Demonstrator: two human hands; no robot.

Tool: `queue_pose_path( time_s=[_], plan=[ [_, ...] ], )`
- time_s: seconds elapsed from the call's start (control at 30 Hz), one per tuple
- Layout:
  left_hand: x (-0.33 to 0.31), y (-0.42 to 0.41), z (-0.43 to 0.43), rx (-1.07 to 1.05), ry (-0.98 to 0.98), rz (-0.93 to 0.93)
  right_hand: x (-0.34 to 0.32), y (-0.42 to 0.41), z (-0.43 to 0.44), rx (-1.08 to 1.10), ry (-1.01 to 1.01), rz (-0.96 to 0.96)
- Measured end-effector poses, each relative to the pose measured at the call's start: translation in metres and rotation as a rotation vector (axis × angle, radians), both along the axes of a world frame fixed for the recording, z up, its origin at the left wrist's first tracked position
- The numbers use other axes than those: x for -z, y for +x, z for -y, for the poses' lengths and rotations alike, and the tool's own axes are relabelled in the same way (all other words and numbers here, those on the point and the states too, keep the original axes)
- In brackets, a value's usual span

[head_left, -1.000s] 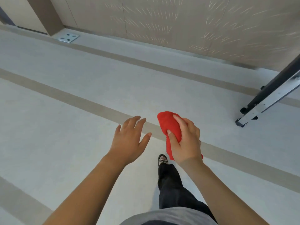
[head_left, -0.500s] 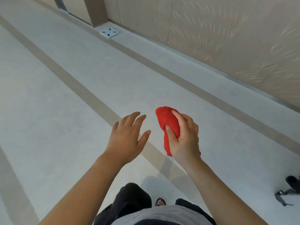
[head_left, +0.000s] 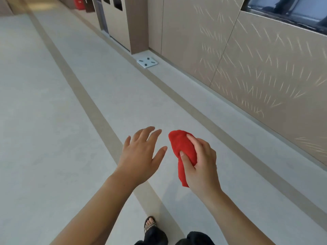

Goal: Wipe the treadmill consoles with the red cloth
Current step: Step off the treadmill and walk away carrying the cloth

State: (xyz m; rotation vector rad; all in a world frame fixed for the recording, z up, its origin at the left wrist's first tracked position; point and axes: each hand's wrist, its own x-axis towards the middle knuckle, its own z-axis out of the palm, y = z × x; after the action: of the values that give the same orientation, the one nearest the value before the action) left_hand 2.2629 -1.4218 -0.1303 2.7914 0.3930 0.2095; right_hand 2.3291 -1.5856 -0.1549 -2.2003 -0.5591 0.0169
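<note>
The red cloth (head_left: 183, 149) is bunched up in my right hand (head_left: 201, 163), whose thumb and fingers curl round it, in front of me above the floor. A strip of the cloth hangs below my palm. My left hand (head_left: 141, 154) hovers just left of the cloth with fingers spread and straight, holding nothing and not touching it. No treadmill console shows in this view.
A pale floor (head_left: 53, 121) with tan stripes runs ahead. A patterned beige wall (head_left: 256, 68) lines the right side, with a dark window (head_left: 286, 9) at top right. A small white scale (head_left: 147, 62) lies by the wall. Cabinets (head_left: 115, 18) stand farther along. My foot (head_left: 150, 224) is below.
The view has swung left along the corridor; the treadmill frame at the right has left the view. Both hands keep the same pose, the right still gripping the cloth.
</note>
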Motion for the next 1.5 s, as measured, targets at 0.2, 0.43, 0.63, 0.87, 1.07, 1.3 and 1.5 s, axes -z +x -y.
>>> queue_pose_path(
  time_s=[0.2, 0.43, 0.63, 0.87, 1.07, 1.3, 1.5],
  plan=[
    [-0.008, 0.124, -0.075, 0.057, -0.013, 0.001, -0.007, 0.12, -0.077, 0.053, 0.011, 0.014],
    [0.014, 0.273, -0.168, 0.066, 0.031, -0.072, 0.017, 0.274, -0.172, 0.084, 0.026, 0.002],
    [-0.001, 0.408, -0.259, 0.041, 0.049, -0.065, 0.007, 0.422, -0.267, -0.009, -0.057, 0.068],
    [0.003, 0.487, -0.371, -0.2, -0.006, -0.026, 0.005, 0.53, -0.399, -0.212, -0.099, 0.071],
    [0.019, 0.552, -0.485, -0.337, -0.043, -0.02, 0.018, 0.603, -0.527, -0.339, -0.091, 0.075],
    [0.008, 0.661, -0.647, -0.295, -0.001, -0.026, 0.004, 0.718, -0.682, -0.3, -0.085, 0.093],
    [-0.001, 0.757, -0.753, -0.202, 0.024, -0.045, 0.0, 0.806, -0.781, -0.206, -0.062, 0.057]
  ],
)
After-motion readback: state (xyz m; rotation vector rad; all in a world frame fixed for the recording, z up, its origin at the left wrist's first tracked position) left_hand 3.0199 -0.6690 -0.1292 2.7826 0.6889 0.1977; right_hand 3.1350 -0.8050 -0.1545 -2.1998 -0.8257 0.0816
